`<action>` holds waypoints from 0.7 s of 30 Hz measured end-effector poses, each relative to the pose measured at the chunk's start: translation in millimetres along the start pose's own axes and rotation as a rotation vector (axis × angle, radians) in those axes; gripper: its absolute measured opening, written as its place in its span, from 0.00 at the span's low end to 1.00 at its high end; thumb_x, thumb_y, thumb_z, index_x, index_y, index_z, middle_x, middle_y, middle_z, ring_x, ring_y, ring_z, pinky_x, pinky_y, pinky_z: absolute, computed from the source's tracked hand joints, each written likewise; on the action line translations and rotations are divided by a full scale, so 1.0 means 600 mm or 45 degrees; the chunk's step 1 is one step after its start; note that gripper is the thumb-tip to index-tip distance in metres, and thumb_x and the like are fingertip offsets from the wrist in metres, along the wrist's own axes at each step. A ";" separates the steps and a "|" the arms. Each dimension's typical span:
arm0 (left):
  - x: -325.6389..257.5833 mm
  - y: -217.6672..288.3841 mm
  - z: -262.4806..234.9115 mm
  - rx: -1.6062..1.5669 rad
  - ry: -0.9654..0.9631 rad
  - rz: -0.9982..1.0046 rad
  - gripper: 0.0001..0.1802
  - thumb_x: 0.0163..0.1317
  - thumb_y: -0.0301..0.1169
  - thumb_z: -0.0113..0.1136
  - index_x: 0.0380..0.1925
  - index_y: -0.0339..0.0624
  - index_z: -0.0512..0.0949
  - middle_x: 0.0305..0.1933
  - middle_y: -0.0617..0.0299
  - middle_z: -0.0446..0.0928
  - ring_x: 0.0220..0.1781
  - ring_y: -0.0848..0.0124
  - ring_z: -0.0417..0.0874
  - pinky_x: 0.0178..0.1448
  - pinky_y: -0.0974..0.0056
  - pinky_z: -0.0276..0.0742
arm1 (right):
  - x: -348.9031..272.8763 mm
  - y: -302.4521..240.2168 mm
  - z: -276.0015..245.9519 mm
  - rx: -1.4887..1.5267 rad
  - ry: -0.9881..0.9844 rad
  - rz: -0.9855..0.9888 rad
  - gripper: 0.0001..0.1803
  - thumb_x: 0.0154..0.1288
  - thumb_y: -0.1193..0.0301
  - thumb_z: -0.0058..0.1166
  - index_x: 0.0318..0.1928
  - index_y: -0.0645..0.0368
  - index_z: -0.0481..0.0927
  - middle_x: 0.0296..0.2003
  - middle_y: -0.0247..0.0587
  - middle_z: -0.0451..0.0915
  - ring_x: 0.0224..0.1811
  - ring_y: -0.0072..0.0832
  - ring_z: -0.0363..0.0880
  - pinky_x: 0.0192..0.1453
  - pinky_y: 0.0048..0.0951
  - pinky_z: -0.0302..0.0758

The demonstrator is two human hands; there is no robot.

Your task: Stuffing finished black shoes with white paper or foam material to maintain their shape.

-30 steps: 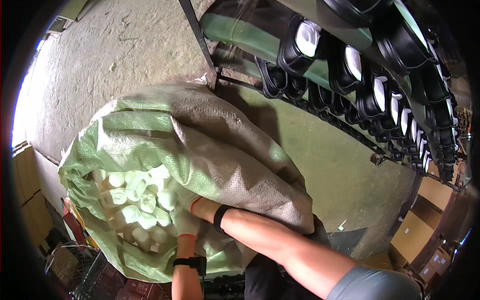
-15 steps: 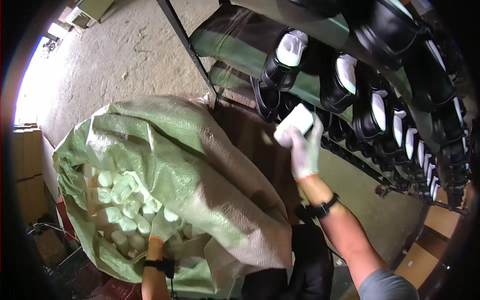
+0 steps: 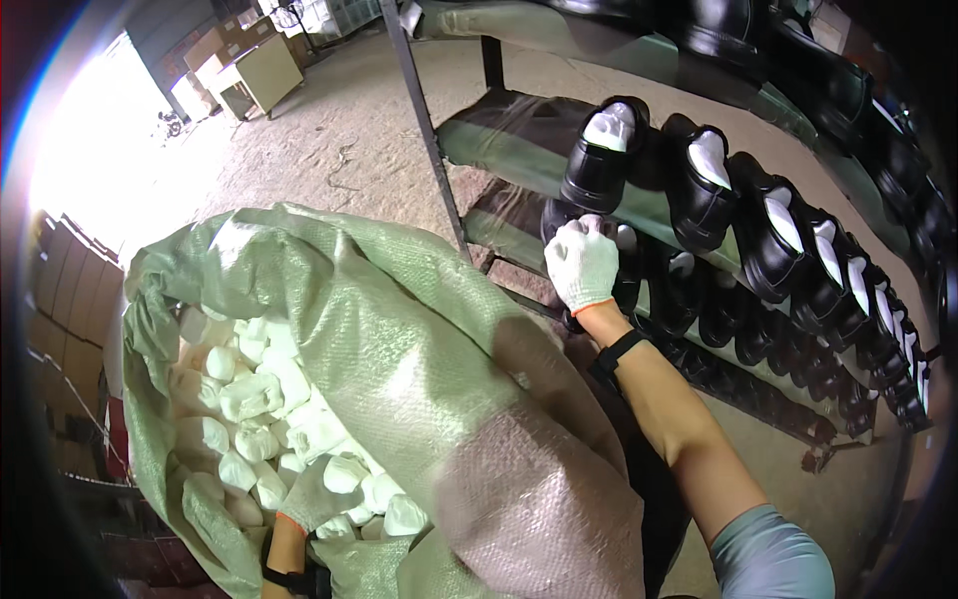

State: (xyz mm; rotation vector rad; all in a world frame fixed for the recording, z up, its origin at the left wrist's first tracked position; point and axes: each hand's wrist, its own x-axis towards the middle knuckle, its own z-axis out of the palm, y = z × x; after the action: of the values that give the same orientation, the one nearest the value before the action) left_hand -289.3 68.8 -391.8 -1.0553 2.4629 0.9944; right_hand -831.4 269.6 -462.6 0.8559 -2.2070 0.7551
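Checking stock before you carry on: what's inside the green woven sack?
The green woven sack holds a heap of white crumpled paper wads, and the gloved left hand reaches among them. Anything deeper down is covered by the wads and sack wall.

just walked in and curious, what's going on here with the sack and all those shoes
A person in white gloves is working between a big green woven sack full of white paper wads and a rack of black shoes. The right hand is pressed onto a shoe on the lower shelf, seemingly pushing a wad inside. The left hand is down in the sack among the wads. Many shoes on the rack already show white stuffing.
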 end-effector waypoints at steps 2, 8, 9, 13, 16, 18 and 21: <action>-0.003 0.013 -0.018 0.121 -0.011 -0.004 0.42 0.58 0.45 0.81 0.66 0.29 0.78 0.61 0.43 0.87 0.63 0.51 0.89 0.70 0.52 0.83 | 0.006 -0.017 0.003 -0.004 0.027 -0.131 0.08 0.63 0.66 0.66 0.30 0.55 0.84 0.38 0.47 0.84 0.32 0.48 0.86 0.35 0.53 0.82; 0.004 0.007 -0.027 0.081 0.015 -0.105 0.43 0.58 0.51 0.80 0.66 0.35 0.79 0.62 0.40 0.87 0.63 0.47 0.88 0.69 0.51 0.83 | 0.016 -0.009 -0.034 -0.019 -0.120 -0.059 0.10 0.72 0.63 0.69 0.36 0.56 0.88 0.41 0.52 0.83 0.38 0.53 0.88 0.44 0.56 0.83; 0.015 0.015 -0.022 0.077 0.028 -0.107 0.43 0.58 0.52 0.80 0.66 0.34 0.79 0.62 0.39 0.87 0.64 0.47 0.88 0.69 0.51 0.83 | 0.019 0.000 -0.029 -0.027 -0.176 0.004 0.11 0.73 0.62 0.68 0.38 0.56 0.89 0.44 0.53 0.84 0.40 0.53 0.90 0.45 0.55 0.85; 0.011 -0.012 -0.009 0.167 0.053 0.005 0.46 0.58 0.53 0.79 0.69 0.34 0.77 0.63 0.38 0.86 0.66 0.47 0.88 0.70 0.51 0.83 | 0.039 0.009 -0.018 -0.372 -0.521 -0.104 0.11 0.76 0.61 0.61 0.47 0.53 0.90 0.46 0.57 0.85 0.41 0.53 0.91 0.44 0.52 0.87; 0.007 -0.025 -0.009 -0.073 0.035 0.017 0.46 0.56 0.50 0.82 0.69 0.34 0.78 0.63 0.42 0.87 0.67 0.50 0.88 0.72 0.51 0.82 | 0.012 0.065 0.030 -0.138 -0.361 -0.143 0.15 0.73 0.58 0.64 0.46 0.56 0.90 0.53 0.60 0.88 0.41 0.53 0.92 0.46 0.54 0.87; -0.023 -0.018 -0.018 -0.096 0.040 -0.050 0.45 0.56 0.49 0.83 0.69 0.34 0.79 0.63 0.43 0.87 0.67 0.51 0.88 0.72 0.52 0.82 | 0.014 -0.013 -0.019 -0.040 -0.192 0.000 0.13 0.70 0.61 0.68 0.43 0.58 0.89 0.53 0.62 0.86 0.45 0.56 0.91 0.51 0.55 0.88; -0.009 -0.019 -0.023 -0.117 0.047 -0.054 0.43 0.57 0.48 0.82 0.68 0.35 0.80 0.62 0.43 0.88 0.66 0.52 0.89 0.71 0.53 0.83 | 0.015 0.004 -0.015 0.059 -0.363 0.054 0.12 0.69 0.62 0.70 0.42 0.58 0.90 0.57 0.62 0.84 0.47 0.58 0.91 0.53 0.55 0.88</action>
State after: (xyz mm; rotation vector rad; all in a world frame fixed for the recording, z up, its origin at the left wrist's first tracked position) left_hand -277.3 56.5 -385.0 -1.1601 2.4332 1.0940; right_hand -835.3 274.0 -451.2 0.9941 -2.4724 0.7455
